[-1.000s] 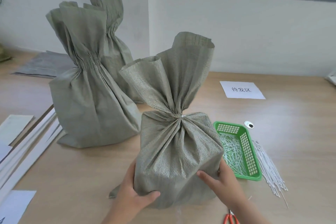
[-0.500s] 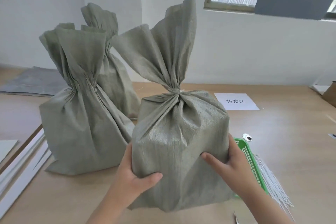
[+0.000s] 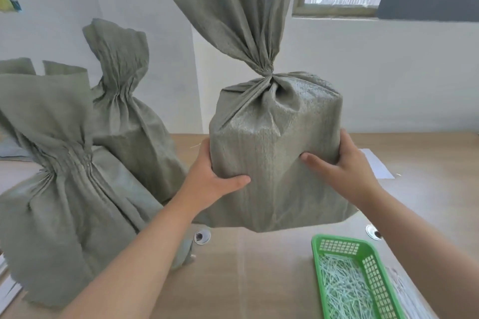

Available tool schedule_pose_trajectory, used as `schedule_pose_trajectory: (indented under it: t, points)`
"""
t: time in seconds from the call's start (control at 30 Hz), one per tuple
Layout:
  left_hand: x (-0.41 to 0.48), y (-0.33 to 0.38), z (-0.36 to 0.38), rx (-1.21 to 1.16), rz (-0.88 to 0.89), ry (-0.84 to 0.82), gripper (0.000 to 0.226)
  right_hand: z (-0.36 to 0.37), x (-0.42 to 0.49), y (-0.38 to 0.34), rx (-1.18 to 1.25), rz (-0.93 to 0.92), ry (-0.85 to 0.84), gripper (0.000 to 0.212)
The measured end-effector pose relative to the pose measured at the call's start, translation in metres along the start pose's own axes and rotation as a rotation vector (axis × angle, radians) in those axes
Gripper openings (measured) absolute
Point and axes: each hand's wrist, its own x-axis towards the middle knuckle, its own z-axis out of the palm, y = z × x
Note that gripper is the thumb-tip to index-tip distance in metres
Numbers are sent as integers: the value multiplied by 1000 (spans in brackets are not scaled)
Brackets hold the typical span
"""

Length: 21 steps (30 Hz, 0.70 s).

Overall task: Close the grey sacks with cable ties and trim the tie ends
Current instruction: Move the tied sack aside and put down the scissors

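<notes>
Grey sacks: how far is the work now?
Done: the near sack, the rear sack and the held sack show gathered necks; the green basket holds cut ends. In hand: left hand and right hand grip it above the table. Left: set it down; no open sack visible.

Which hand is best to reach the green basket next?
Probably the right hand: the green basket sits to the right, just below that forearm. The left hand grips the sack on its opposite side.

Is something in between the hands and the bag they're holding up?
Nothing visible. The left hand and the right hand grip the tied grey sack directly on its two sides, above the table. The green basket sits lower, to the right.
</notes>
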Motion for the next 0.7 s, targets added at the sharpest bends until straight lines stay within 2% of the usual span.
schedule_pose_trajectory:
  t: [0.23, 0.43, 0.7]
  points:
    - [107, -37, 24, 55, -2, -12, 87, 24, 102, 53, 34, 52, -19, 59]
    - [185, -90, 38, 61, -53, 19, 90, 73, 174, 109, 39, 80, -43, 60]
    - [237, -170, 55, 83, -68, 51, 96, 133, 222, 174, 45, 110, -61, 59]
